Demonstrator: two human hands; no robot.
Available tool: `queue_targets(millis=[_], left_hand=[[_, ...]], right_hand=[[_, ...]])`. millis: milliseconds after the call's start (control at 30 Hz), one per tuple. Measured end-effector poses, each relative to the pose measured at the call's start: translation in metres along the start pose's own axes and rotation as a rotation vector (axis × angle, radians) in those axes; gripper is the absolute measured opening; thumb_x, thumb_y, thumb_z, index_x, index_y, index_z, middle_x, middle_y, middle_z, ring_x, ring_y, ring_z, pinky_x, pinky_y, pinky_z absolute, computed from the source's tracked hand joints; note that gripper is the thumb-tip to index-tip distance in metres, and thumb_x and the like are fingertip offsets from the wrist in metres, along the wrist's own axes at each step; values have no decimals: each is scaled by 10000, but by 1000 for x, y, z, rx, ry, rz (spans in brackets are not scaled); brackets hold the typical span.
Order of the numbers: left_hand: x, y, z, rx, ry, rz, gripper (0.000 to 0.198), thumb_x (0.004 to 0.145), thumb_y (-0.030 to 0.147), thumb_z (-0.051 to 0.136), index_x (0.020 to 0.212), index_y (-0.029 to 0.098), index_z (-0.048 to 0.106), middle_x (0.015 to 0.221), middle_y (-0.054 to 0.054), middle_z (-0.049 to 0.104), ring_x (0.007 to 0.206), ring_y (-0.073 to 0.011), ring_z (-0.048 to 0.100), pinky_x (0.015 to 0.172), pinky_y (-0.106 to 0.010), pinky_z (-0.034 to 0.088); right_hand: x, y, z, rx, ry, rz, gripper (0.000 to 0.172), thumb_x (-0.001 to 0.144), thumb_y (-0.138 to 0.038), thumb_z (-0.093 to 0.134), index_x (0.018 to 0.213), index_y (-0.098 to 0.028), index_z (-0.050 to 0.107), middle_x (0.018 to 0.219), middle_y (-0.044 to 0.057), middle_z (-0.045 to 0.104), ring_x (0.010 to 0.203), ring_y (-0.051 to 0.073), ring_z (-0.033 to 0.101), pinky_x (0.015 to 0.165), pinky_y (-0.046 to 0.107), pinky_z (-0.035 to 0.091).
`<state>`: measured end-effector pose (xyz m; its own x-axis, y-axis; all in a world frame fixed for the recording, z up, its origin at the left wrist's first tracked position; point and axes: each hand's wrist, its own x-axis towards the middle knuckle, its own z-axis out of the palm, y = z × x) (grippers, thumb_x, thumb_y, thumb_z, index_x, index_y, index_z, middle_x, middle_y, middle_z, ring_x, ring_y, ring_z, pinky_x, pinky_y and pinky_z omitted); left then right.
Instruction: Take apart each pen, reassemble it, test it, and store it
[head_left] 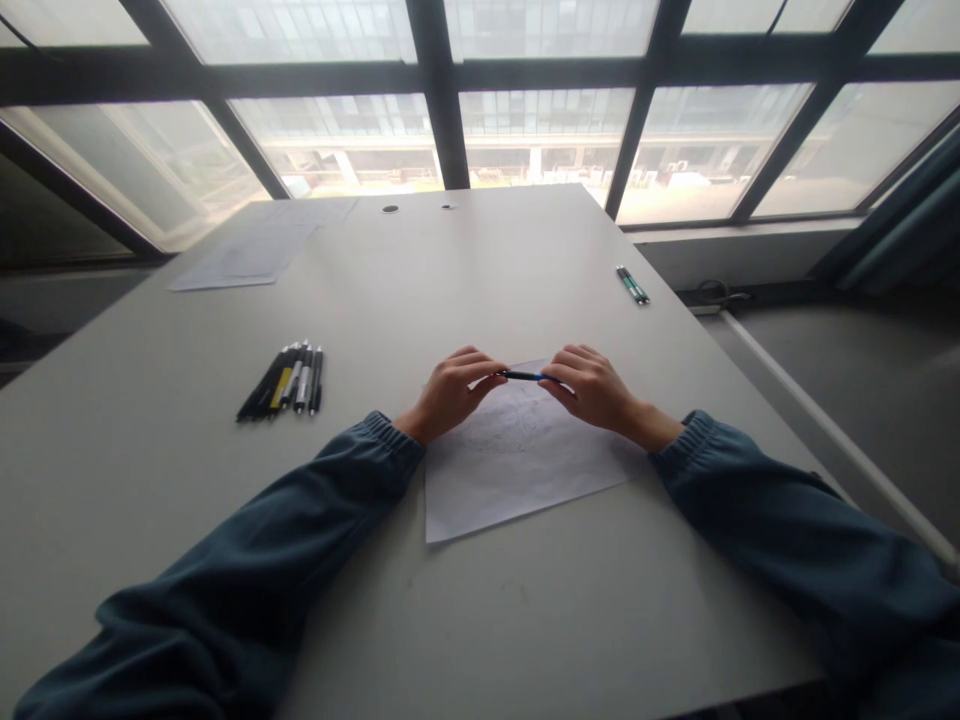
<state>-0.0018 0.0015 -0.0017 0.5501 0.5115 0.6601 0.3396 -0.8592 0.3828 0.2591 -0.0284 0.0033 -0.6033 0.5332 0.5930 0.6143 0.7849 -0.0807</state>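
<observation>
A dark pen [523, 376] with a bit of blue near its right end is held level between my two hands. My left hand [459, 388] pinches its left end between thumb and fingers. At the other end, my right hand [589, 388] grips it the same way. Below both hands lies a white sheet of paper [517, 490] with faint scribbled pen marks on its upper part. My hands hide portions of the sheet's far edge and sides.
Several black, yellow and silver pens [289, 380] lie side by side to the left. Green pens [632, 285] rest near the table's right edge. More paper sheets [247, 245] lie at the far left of the white table [420, 640]. Windows stand behind it.
</observation>
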Motion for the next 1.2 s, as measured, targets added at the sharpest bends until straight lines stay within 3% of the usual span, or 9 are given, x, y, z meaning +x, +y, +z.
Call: queue_targets(millis=[133, 433, 667, 867, 933, 1067, 1167, 1200], left_hand=[[0, -1, -1, 9, -17, -2, 158, 952, 292, 633, 1018, 191, 735, 892, -69, 739, 812, -178, 624, 753, -319, 517], [1, 7, -4, 50, -203, -82, 434, 1037, 378, 436, 709, 177, 636, 690, -46, 641, 712, -164, 583, 697, -293, 469], [-1, 1, -1, 33, -96, -40, 233, 980, 369, 579, 992, 186, 723, 879, -81, 725, 814, -181, 634, 747, -316, 516], [-1, 1, -1, 22, -24, -3, 180, 955, 311, 630, 1058, 216, 743, 924, -73, 753, 854, -179, 654, 778, -327, 536], [0, 3, -1, 12, -13, -3, 212, 936, 327, 659, 1110, 223, 726, 966, -74, 752, 891, -181, 659, 816, -333, 537], [0, 6, -1, -4, -4, -114, 488, 888, 444, 704, 1306, 216, 595, 1043, -79, 715, 905, -182, 645, 795, -315, 525], [-1, 6, -2, 20, -15, -202, 328, 1001, 463, 510, 1087, 178, 648, 909, -63, 677, 823, -169, 609, 728, -294, 484], [-1, 5, -3, 30, -24, -211, 367, 1032, 454, 430, 964, 172, 655, 847, -57, 659, 792, -166, 596, 720, -295, 470]], right_hand=[[0, 1, 0, -2, -3, 0, 215, 1013, -301, 520, 911, -179, 664, 839, 70, 647, 811, 211, 510, 748, 354, 395], [-3, 6, 3, 35, 65, -13, 122, 982, -294, 579, 983, -237, 687, 872, 61, 663, 850, 226, 525, 777, 385, 400], [-1, 2, -1, 18, 11, -26, 191, 1006, -305, 530, 933, -210, 679, 852, 67, 655, 834, 219, 519, 772, 381, 373], [2, 0, -1, -2, -45, -33, 303, 1039, -312, 463, 850, -180, 659, 790, 58, 620, 792, 200, 496, 749, 355, 358], [2, 0, 0, 11, -38, -22, 312, 1043, -314, 455, 847, -179, 657, 790, 57, 619, 788, 198, 494, 746, 351, 358], [1, 0, 1, 27, -17, -1, 310, 1042, -319, 456, 857, -182, 663, 803, 63, 628, 793, 202, 498, 749, 356, 364], [1, 0, 1, 20, -3, 7, 306, 1037, -325, 464, 861, -181, 669, 802, 64, 628, 790, 205, 497, 750, 359, 371], [1, 0, 1, 19, -2, 9, 302, 1035, -327, 468, 865, -182, 671, 804, 65, 629, 790, 206, 498, 752, 360, 373]])
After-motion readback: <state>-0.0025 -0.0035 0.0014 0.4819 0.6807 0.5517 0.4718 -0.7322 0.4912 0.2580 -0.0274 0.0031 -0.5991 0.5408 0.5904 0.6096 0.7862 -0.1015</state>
